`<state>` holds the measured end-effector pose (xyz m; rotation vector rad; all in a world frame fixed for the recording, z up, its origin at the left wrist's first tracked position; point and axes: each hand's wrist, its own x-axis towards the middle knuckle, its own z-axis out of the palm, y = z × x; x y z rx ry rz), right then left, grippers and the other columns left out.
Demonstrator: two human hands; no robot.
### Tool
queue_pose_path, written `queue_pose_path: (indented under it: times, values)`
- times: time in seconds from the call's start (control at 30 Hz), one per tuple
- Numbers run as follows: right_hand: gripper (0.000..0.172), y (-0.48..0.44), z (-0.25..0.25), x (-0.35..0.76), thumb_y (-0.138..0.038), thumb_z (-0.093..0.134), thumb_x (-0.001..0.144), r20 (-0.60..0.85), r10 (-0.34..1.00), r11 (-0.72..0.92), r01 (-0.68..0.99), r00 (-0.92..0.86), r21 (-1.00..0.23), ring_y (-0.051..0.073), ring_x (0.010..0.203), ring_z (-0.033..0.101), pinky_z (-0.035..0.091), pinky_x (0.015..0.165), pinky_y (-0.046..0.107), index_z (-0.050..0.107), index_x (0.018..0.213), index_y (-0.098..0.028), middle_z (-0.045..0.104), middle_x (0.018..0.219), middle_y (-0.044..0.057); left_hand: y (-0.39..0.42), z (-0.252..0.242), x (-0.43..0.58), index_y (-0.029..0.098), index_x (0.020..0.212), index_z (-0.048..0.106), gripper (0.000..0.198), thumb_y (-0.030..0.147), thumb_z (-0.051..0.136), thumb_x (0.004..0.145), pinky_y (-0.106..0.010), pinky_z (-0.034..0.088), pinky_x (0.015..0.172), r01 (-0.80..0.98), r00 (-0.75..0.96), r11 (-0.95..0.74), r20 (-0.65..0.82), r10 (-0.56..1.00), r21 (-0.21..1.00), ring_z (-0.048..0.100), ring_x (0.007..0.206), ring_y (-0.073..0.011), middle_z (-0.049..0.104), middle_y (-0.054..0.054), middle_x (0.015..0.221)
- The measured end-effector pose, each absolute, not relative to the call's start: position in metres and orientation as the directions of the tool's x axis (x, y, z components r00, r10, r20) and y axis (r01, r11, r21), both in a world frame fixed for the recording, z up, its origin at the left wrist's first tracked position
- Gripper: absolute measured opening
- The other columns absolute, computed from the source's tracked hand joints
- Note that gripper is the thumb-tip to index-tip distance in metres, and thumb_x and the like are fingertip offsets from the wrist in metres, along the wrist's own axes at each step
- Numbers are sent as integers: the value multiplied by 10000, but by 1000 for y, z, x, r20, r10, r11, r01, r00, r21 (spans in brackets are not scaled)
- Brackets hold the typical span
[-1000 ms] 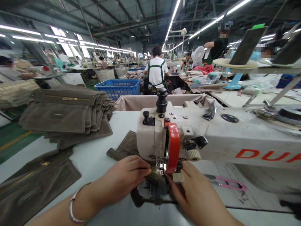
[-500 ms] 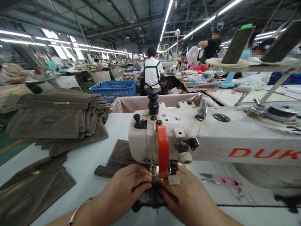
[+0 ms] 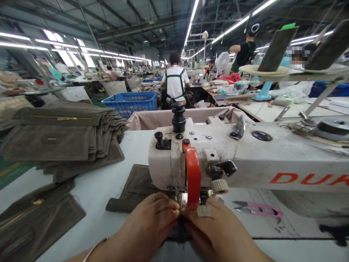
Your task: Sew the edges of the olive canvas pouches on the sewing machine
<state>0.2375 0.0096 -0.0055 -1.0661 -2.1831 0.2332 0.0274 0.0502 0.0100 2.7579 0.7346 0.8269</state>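
Note:
An off-white sewing machine [image 3: 245, 160] with a red thread guard [image 3: 193, 178] stands across the table. Under its needle lies a dark olive fabric piece [image 3: 136, 187], running off to the left behind the head. My left hand [image 3: 148, 225] and my right hand [image 3: 215, 233] meet just below the presser foot, fingers curled and pressed together on the fabric there. What sits between the fingertips is hidden by the hands and the guard.
A tall stack of olive fabric panels [image 3: 60, 134] lies at the left, with another panel [image 3: 29, 218] at the near left. Pink thread snips [image 3: 259, 209] rest right of the needle. A cloth bin [image 3: 191, 116] hangs behind the table. A blue basket [image 3: 131, 103] and seated workers are beyond.
Both hands have drawn nearer to me and closer together under the presser foot. The fabric piece has slid left and shows more behind the machine head.

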Motion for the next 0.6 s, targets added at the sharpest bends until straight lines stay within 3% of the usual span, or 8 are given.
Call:
queue_pose_path:
  times: [0.1, 0.27, 0.5, 0.6]
  values:
    - [209, 12, -10, 234, -58, 588, 839, 495, 751, 648, 628, -436, -430, 225, 840, 627, 538, 758, 349, 666, 960, -209, 697, 941, 43, 51, 9, 26, 223, 957, 668, 154, 223, 520, 997, -232, 505, 883, 438, 693, -818, 440, 572, 374, 638, 896, -124, 705, 30, 968]
    - [304, 11, -16, 235, -49, 589, 826, 442, 802, 590, 649, -402, -480, 225, 848, 630, 547, 741, 343, 671, 1040, -249, 687, 970, 37, 52, 1, 25, 226, 918, 672, 145, 148, 554, 951, -263, 523, 859, 480, 682, -792, 407, 607, 378, 643, 894, -148, 706, 21, 940]
    - [198, 10, -28, 235, -132, 541, 925, 438, 797, 597, 651, -416, -469, 206, 874, 641, 532, 758, 316, 661, 1019, -259, 679, 971, 32, 51, -2, 25, 223, 936, 651, 225, 121, 455, 976, -248, 529, 851, 464, 721, -815, 387, 575, 347, 664, 893, -139, 714, 8, 942]
    - [179, 11, -29, 236, -130, 521, 939, 440, 790, 609, 628, -427, -485, 189, 864, 654, 537, 746, 290, 654, 996, -236, 680, 967, 37, 54, -10, 24, 222, 941, 645, 189, 105, 497, 934, -264, 520, 847, 433, 773, -846, 354, 526, 312, 661, 907, -155, 712, -1, 915]
